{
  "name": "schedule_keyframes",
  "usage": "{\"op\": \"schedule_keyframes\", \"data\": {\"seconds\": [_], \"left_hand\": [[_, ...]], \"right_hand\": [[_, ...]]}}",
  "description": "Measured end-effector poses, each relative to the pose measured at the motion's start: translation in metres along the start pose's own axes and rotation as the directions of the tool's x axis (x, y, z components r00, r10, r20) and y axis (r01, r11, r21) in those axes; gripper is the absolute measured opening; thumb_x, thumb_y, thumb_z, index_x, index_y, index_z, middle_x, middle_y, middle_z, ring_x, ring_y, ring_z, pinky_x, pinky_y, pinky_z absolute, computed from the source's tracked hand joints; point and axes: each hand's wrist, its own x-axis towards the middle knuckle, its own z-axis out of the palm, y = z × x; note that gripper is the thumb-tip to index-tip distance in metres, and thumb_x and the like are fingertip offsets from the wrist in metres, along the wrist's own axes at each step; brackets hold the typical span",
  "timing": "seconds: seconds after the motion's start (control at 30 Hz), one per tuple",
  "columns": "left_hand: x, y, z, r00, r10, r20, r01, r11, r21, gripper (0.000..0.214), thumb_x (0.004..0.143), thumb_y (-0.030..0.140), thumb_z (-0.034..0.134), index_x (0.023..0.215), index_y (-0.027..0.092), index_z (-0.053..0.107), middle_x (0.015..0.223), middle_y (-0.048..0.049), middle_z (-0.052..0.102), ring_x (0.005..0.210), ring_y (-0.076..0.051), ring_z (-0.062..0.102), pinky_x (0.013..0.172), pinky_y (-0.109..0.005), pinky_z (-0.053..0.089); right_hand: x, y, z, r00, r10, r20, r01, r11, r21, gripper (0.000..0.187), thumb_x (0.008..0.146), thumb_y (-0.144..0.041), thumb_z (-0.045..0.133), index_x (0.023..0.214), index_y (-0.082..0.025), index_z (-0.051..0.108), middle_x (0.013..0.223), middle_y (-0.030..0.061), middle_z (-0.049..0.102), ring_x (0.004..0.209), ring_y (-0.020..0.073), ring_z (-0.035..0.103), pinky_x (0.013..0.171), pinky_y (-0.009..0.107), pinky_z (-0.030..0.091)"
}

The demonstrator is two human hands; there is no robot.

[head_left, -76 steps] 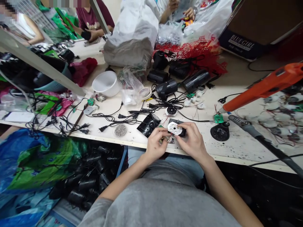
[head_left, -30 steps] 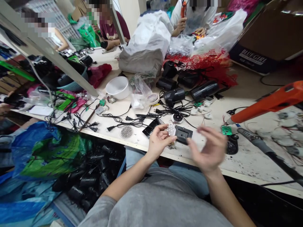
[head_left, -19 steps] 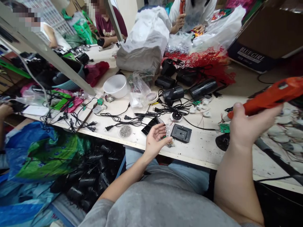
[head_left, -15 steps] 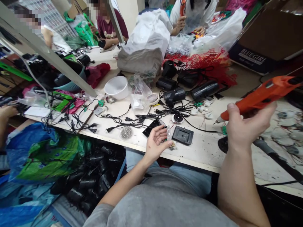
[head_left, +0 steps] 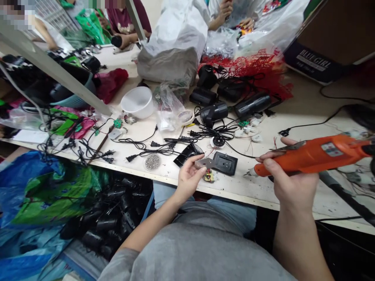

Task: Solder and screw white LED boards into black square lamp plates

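As seen over the counter (head_left: 258, 191), left hand (head_left: 187, 181) pinching a small metal plate (head_left: 205, 163), right hand (head_left: 288, 179) curled around an orange electric tool (head_left: 316, 156).

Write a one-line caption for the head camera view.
Right hand grips an orange glue gun while left hand holds a small metal plate over a workbench strewn with cables.

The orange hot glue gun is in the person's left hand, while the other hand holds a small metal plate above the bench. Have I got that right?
Not quite: the orange hot glue gun is in the right hand, not the left, as the head view shows. The rest stands: the left hand holds a small metal plate above the bench.
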Motion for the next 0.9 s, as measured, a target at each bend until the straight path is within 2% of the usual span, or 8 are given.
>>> {"op": "schedule_keyframes", "data": {"seconds": [0.07,0.13,0.2,0.27,0.4,0.57,0.7,0.9], "left_hand": [[0.000,0.001,0.001,0.950,0.313,0.014,-0.309,0.927,0.215,0.020,0.091,0.016,0.069,0.110,0.019,0.067,0.097,-0.0040,0.074,0.091,-0.016,0.075,0.080,-0.027,0.062],[0.001,0.002,0.000,0.769,0.621,0.151,-0.627,0.684,0.373,0.013,0.092,0.007,0.061,0.099,0.018,0.065,0.102,-0.0060,0.075,0.101,-0.018,0.075,0.086,-0.031,0.062],[0.002,0.003,-0.001,0.570,0.767,0.294,-0.795,0.427,0.430,0.013,0.092,0.005,0.059,0.091,0.017,0.064,0.100,-0.0060,0.075,0.103,-0.018,0.074,0.086,-0.032,0.063],[0.001,0.003,-0.001,0.498,0.800,0.334,-0.823,0.316,0.471,0.011,0.092,0.007,0.062,0.087,0.017,0.063,0.095,-0.0048,0.073,0.098,-0.017,0.074,0.082,-0.031,0.064],[-0.004,0.000,0.002,0.573,0.762,0.303,-0.777,0.388,0.495,0.013,0.094,0.011,0.058,0.091,0.020,0.065,0.091,-0.0030,0.070,0.089,-0.015,0.073,0.077,-0.030,0.063],[0.002,0.001,0.013,0.982,0.173,0.081,-0.187,0.957,0.221,0.038,0.088,0.030,0.075,0.121,0.022,0.058,0.091,-0.0026,0.071,0.078,-0.016,0.072,0.070,-0.030,0.061],[0.019,0.005,0.018,0.912,-0.350,0.214,0.374,0.924,-0.080,0.059,0.073,0.037,0.087,0.118,0.018,0.055,0.076,0.0016,0.066,0.067,-0.016,0.071,0.061,-0.027,0.059],[0.036,0.004,0.031,0.925,-0.295,0.238,0.232,0.938,0.259,0.047,0.077,0.017,0.075,0.122,0.019,0.062,0.100,-0.0023,0.065,0.059,-0.008,0.065,0.058,-0.024,0.055]], "right_hand": [[-0.003,0.002,-0.002,1.000,-0.009,-0.022,0.010,1.000,0.007,0.035,0.072,-0.038,0.085,0.102,-0.028,0.069,0.081,-0.0012,0.070,0.077,0.0203,0.069,0.078,0.041,0.059],[-0.004,0.002,-0.003,0.998,-0.037,-0.046,0.038,0.999,0.019,0.034,0.072,-0.038,0.087,0.100,-0.028,0.070,0.082,-0.0009,0.071,0.076,0.0191,0.068,0.071,0.036,0.059],[-0.005,0.001,-0.004,0.995,-0.087,-0.052,0.089,0.996,0.033,0.041,0.072,-0.041,0.088,0.107,-0.030,0.070,0.081,-0.0015,0.070,0.074,0.0188,0.068,0.067,0.035,0.058],[-0.006,-0.002,-0.005,0.990,-0.138,-0.039,0.140,0.989,0.048,0.049,0.076,-0.045,0.085,0.120,-0.034,0.068,0.082,-0.0021,0.070,0.074,0.0193,0.068,0.069,0.037,0.058],[-0.006,-0.012,-0.006,0.983,-0.185,-0.020,0.186,0.975,0.118,0.060,0.078,-0.061,0.079,0.131,-0.037,0.064,0.080,-0.0011,0.067,0.071,0.0214,0.068,0.067,0.039,0.058],[-0.001,-0.026,-0.003,0.992,-0.123,-0.016,0.122,0.954,0.274,0.058,0.079,-0.082,0.060,0.120,-0.042,0.071,0.087,-0.0005,0.068,0.070,0.0225,0.069,0.066,0.041,0.060],[0.001,-0.024,-0.004,0.999,-0.041,-0.024,0.046,0.959,0.278,0.056,0.079,-0.084,0.057,0.120,-0.048,0.069,0.112,-0.0020,0.070,0.062,0.0200,0.068,0.059,0.041,0.059],[0.006,-0.016,-0.007,0.993,-0.034,0.112,0.009,0.975,0.223,0.073,0.073,-0.093,0.051,0.117,-0.038,0.072,0.092,0.0057,0.073,0.067,0.0289,0.069,0.054,0.045,0.057]]}}
